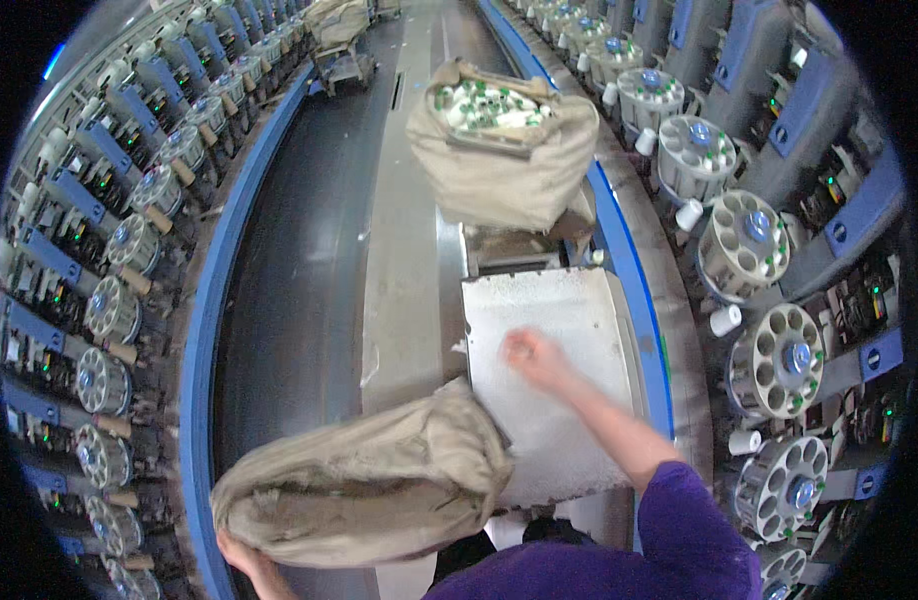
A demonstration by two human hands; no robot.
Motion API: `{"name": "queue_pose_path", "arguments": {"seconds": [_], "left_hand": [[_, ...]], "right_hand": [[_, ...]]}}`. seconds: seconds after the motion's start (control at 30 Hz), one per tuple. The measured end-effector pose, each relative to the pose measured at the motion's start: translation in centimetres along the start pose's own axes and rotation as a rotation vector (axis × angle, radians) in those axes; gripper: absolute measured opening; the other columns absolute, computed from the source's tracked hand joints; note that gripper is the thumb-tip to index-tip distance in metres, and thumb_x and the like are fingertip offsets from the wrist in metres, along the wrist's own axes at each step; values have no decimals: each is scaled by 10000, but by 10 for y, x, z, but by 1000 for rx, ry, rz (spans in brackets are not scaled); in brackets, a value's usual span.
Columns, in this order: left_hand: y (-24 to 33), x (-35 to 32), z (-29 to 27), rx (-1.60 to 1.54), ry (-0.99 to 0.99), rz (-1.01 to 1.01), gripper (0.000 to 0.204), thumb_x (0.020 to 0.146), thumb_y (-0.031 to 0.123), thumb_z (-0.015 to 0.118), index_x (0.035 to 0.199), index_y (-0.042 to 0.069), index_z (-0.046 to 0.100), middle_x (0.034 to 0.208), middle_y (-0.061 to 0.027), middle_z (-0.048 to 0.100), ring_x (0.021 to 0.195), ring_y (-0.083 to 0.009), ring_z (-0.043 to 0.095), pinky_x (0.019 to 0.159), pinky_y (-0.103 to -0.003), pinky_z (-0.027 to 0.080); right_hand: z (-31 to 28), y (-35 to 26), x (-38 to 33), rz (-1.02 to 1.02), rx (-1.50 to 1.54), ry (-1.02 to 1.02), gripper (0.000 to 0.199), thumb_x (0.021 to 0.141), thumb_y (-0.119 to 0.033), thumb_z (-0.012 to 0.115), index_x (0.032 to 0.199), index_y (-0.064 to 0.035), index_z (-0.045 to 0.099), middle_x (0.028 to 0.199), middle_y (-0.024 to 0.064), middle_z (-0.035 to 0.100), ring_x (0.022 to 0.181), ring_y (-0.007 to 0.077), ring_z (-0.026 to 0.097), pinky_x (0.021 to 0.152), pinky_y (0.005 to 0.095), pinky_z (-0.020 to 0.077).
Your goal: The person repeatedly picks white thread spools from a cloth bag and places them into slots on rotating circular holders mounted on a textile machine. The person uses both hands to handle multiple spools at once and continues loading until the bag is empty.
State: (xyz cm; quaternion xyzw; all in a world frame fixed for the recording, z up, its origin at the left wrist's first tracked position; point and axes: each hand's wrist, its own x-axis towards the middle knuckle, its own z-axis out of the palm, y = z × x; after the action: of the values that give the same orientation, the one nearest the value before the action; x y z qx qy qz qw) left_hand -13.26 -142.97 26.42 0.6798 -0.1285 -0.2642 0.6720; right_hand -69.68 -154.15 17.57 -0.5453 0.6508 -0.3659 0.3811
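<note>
Left hand (241,556) grips my slack sack (447,450), seemingly unfilled; right hand (535,358), half-open, looks empty; farther bag (514,180) already holds bobbins (494,106)

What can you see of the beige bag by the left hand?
The beige bag looks like soft, creased cloth. Long and slumped, it stretches across the lower picture, right end higher, with a shadowed hollow facing the camera; no contents show. The left hand touches its lower left end. Its support is hidden.
</note>
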Motion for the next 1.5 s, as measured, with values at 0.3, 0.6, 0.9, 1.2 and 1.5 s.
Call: {"name": "queue_pose_path", "arguments": {"seconds": [0.3,0.6,0.9,1.2,1.5], "left_hand": [[-23,72,98,272,186,24,328,906,240,490,1078,-36,534,1028,-166,581,881,-269,558,771,-387,469],[-26,40,147,386,327,42,331,895,262,513,1013,-44,558,961,-185,597,823,-276,557,734,-402,463],[-9,-29,165,405,405,77,345,885,284,536,948,-52,581,895,-204,614,764,-283,557,697,-416,458],[32,-43,140,488,368,270,369,874,306,559,882,-60,605,829,-223,631,705,-290,556,659,-431,453],[52,11,274,624,-211,613,269,926,183,483,1037,-55,542,913,-133,584,813,-202,517,765,-334,435]], "right_hand": [[-96,-73,332,-21,-862,449,882,714,-346,707,1383,-18,235,1436,181,246,1341,293,234,1063,513,225],[-130,-58,431,17,-1295,232,986,529,-568,754,1312,-96,384,1314,160,445,1253,311,386,1024,524,289],[-180,-60,407,-27,-972,48,371,746,-218,585,1066,-31,573,948,201,630,915,343,606,808,422,483],[-223,-118,218,141,-696,9,323,758,-177,535,1032,-17,597,920,228,625,895,374,595,806,422,474],[-234,-138,-72,400,-797,-285,366,739,-199,569,1090,-99,583,910,215,631,883,374,603,817,452,464]]}}
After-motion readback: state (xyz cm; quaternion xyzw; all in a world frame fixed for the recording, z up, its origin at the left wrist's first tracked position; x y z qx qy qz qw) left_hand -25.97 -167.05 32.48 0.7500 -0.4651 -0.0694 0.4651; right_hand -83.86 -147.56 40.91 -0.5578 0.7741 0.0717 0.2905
